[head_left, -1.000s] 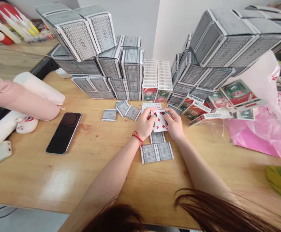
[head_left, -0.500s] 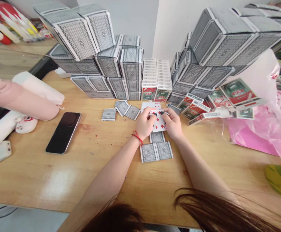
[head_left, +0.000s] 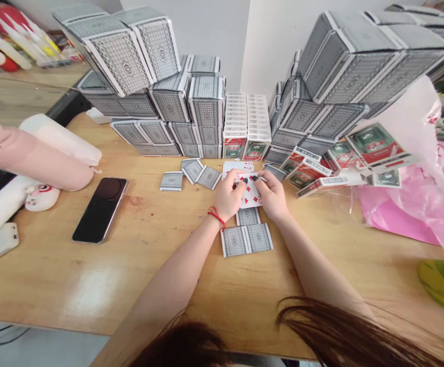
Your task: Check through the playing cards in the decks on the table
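Grey card packs (head_left: 206, 117) behind | hands (head_left: 227, 196) on card (head_left: 250, 192) (red diamonds) | phone (head_left: 100, 210) left

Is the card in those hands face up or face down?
Face up: the playing card held by the left hand and right hand shows red diamonds, not a grey patterned back.

both hands close together at centre, backs up, just apart. left hand (head_left: 227, 196) comes in from lower left, fingers (head_left: 241, 182) curled inward, pinching. right hand (head_left: 273, 196) mirrors it, fingertips (head_left: 262, 177) bent inward, also pinching. bare forearms, left forearm (head_left: 176, 272) and right forearm (head_left: 317, 267), form a v up from the bottom edge. left wrist (head_left: 215, 219) slightly bent, red string bracelet (head_left: 217, 217) on it.
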{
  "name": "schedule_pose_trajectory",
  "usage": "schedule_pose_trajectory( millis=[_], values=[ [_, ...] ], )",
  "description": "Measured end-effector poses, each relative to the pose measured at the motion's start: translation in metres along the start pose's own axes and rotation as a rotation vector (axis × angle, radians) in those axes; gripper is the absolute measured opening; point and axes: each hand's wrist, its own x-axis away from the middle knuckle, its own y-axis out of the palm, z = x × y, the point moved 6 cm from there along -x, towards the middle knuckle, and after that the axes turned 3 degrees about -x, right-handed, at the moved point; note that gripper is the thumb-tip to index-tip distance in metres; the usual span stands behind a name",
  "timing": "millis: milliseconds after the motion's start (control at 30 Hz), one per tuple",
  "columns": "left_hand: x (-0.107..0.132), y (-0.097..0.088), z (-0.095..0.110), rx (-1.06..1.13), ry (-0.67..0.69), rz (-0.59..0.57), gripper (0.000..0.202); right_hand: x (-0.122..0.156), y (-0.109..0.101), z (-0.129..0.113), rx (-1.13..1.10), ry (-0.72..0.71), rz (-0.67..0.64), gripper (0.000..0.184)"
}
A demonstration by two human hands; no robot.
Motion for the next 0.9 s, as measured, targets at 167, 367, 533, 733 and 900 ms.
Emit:
schedule_pose_trajectory(
  millis=[167,367,533,733,900],
  values=[
    [-0.0003,0.0002,-0.0003,0.011,0.001,-0.007,0.016,0.0001,-0.0001,-0.0016,-0.007,0.008,0.005,0.016],
    [0.0007,0.0004,0.0007,0.091,-0.035,0.006,0.014,-0.0009,-0.0015,-0.0011,-0.037,-0.003,0.005,0.016],
    [0.0017,0.0047,0.0011,0.264,-0.070,-0.041,0.016,-0.0025,-0.0040,0.0038,-0.067,0.011,0.033,0.015],
    [0.0019,0.0036,0.0018,0.306,-0.072,-0.055,0.021,-0.0028,-0.0067,0.0054,-0.091,0.002,0.057,0.014],
    [0.0021,0.0015,0.0047,0.305,-0.052,-0.045,0.018,-0.0036,-0.0067,0.0061,-0.095,0.001,0.033,0.013]
  ],
)
